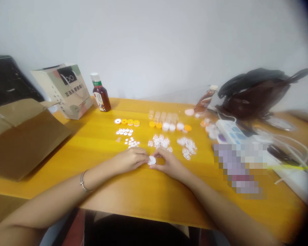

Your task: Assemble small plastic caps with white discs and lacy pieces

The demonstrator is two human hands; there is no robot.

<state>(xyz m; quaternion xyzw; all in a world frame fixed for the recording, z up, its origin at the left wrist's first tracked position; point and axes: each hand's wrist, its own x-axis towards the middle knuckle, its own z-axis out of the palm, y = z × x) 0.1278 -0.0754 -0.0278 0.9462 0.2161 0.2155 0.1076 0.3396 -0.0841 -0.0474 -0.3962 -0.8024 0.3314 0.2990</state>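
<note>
A small round white disc is held between my two hands, just above the table's near half. My right hand pinches its edge between thumb and forefinger. The fingertips of my left hand are closed at the disc's left side. Beyond my hands lie small white round pieces, a heap of white openwork discs and a second heap of white openwork pieces. Farther back are a row of orange and white caps, another row of caps and several clear containers.
On the left stand a cardboard box, a paper bag and a dark bottle with a white cap. To the right are a tilted bottle, a dark bag, a white power strip with cables and a blurred-out object.
</note>
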